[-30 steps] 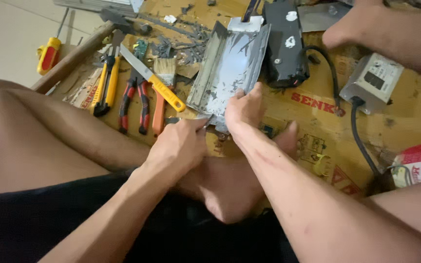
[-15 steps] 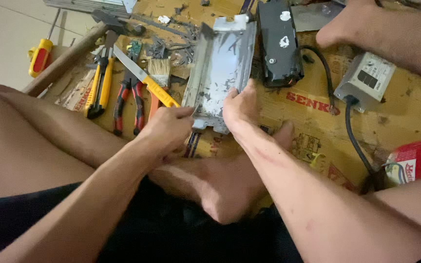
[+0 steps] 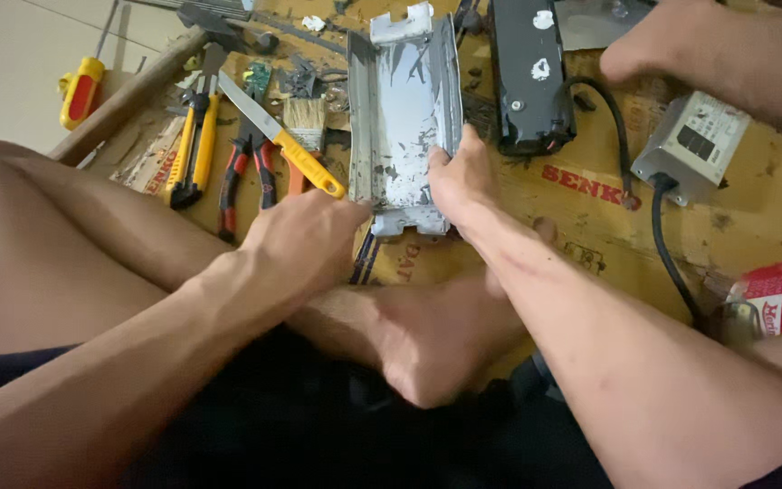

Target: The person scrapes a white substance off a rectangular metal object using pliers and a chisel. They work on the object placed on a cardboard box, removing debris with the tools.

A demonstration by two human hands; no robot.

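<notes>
Cardboard (image 3: 753,208) under hand-held metal tray (image 3: 406,109)

Tray: we see the metal tray (image 3: 405,118) lying lengthwise on the cardboard sheet (image 3: 753,208), between our hands.
Left hand (image 3: 305,240): at the tray's near left corner.
Right hand (image 3: 463,177): on its near right edge.
Left of tray: knife (image 3: 278,136), brush (image 3: 305,118), pliers (image 3: 244,167), cutters (image 3: 194,145).
Far left: screwdriver (image 3: 83,86) on the floor.
Right of tray: long box (image 3: 529,72), then small box (image 3: 690,145) with a cable (image 3: 667,244).
</notes>
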